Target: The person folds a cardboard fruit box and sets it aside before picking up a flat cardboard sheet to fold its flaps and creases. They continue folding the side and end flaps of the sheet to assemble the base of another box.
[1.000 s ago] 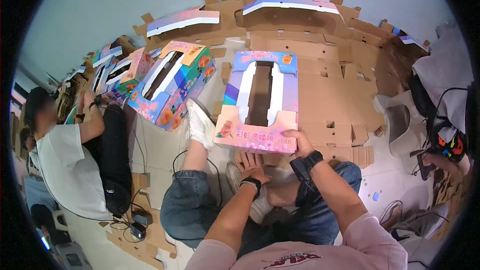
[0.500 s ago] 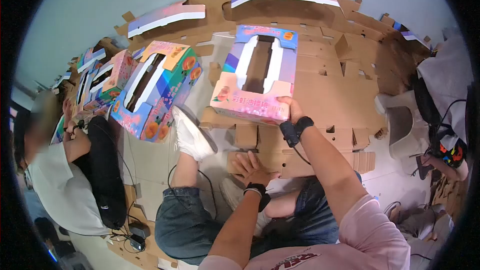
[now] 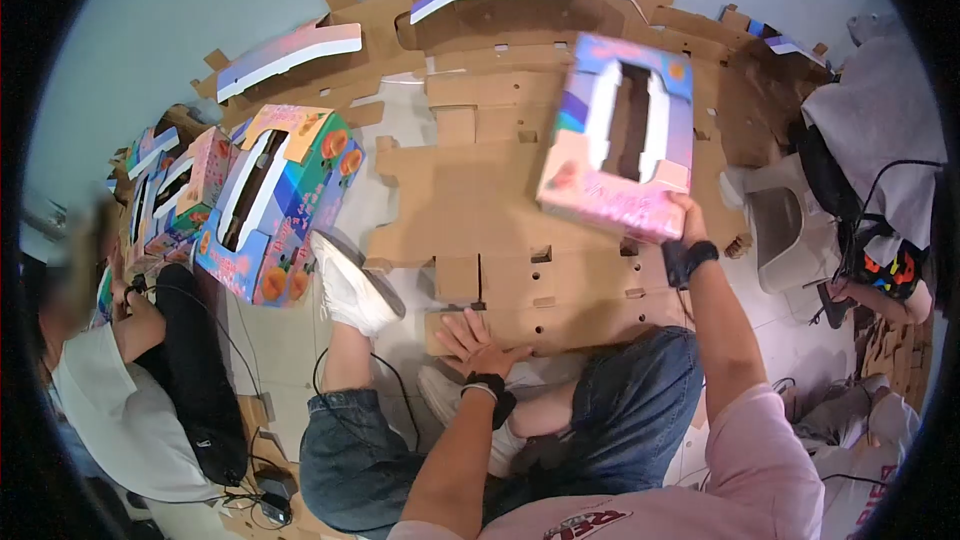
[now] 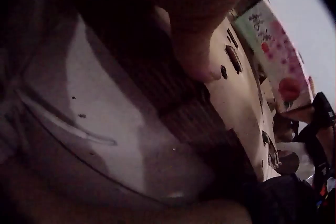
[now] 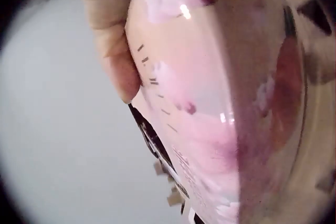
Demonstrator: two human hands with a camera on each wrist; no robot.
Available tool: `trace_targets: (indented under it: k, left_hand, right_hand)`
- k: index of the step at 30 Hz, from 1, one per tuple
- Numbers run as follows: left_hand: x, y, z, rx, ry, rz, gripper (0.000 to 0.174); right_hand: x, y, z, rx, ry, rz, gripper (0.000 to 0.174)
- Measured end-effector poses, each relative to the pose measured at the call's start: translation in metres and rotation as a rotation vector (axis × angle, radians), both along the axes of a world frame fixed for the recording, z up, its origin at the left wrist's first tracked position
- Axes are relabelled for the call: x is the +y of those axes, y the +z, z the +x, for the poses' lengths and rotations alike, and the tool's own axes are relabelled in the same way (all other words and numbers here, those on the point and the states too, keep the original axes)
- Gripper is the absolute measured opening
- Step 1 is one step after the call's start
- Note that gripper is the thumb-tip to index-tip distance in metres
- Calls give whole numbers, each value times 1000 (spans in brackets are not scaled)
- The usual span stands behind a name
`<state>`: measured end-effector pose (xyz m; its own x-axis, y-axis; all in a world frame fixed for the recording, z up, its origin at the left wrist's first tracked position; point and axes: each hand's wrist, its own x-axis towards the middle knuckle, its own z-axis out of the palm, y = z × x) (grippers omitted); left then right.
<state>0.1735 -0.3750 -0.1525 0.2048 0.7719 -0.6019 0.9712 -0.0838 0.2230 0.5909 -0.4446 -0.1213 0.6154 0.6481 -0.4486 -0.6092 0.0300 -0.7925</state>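
My right hand [image 3: 688,220] grips the near right corner of a printed fruit box [image 3: 615,200], thumb on its top face. The box is pink, blue and purple, with a long opening in the top edged in white. In the right wrist view the thumb [image 5: 119,66] lies along the box's glossy pink edge [image 5: 194,103]; the other fingers are mostly hidden. My left hand [image 3: 475,343] rests with spread fingers on the near edge of a flat brown cardboard sheet [image 3: 580,315]. In the dark left wrist view, a finger [image 4: 197,58] touches that cardboard [image 4: 239,103].
Flattened cardboard [image 3: 470,190] lies stacked before me. Left of it stands another printed box [image 3: 275,200], with more boxes [image 3: 185,180] beyond. A seated person [image 3: 120,380] is at far left. At right is a pale plastic stool [image 3: 790,240]. Upright cardboard panels [image 3: 530,5] line the wall.
The right hand has carried the printed box away from me and to the right, uncovering the flat cardboard. The left hand has stayed low near the cardboard's front edge. The head view has shifted.
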Motion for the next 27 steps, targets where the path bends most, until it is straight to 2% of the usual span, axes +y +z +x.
trace_targets:
  k: [2, 5, 8, 10, 11, 12, 14, 19, 22, 23, 24, 25, 26, 27]
  left_hand:
    - [-1, 1, 0, -4, -7, -5, 146]
    - [4, -3, -1, 5, -9, 0, 147]
    - [1, -6, -1, 5, -18, -7, 147]
    - [3, 0, 2, -9, -18, -1, 146]
    - [3, 5, 3, -6, -9, -16, 146]
    - [2, 8, 3, -2, -3, -32, 145]
    - [0, 9, -1, -44, -2, -30, 144]
    - [1, 4, -11, -73, -16, -27, 140]
    - [4, -13, -32, -144, -103, 2, 136]
    - [-2, -24, -44, -206, -171, 74, 135]
    - [-8, -29, -55, -266, -237, 146, 133]
    - [-20, -20, -61, -328, -231, 242, 124]
    - [-25, -15, -66, -332, -220, 249, 124]
    - [-30, -10, -71, -504, -173, 285, 118]
  right_hand:
    - [-16, -21, 21, 94, -115, 63, 43]
    - [-12, -23, 29, -11, -69, 11, 42]
    - [-13, -22, 21, 88, -61, 60, 41]
    - [-13, -36, 17, 29, -115, 70, 40]
    - [-10, 7, -25, 107, -125, 79, 39]
    - [-10, 9, -40, 20, -151, 43, 38]
    - [-15, -50, -38, 8, -133, 48, 37]
    - [-25, -47, -111, -23, -171, 84, 48]
    - [-40, -39, -140, 10, -160, 154, 53]
    - [-48, -61, -136, -6, -147, 97, 57]
    - [-53, -55, -144, -10, -137, 103, 57]
    - [-59, -41, -154, 0, -100, 97, 56]
    - [-61, -31, -161, 10, -62, 88, 55]
    - [-62, -27, -165, 14, -9, 11, 49]
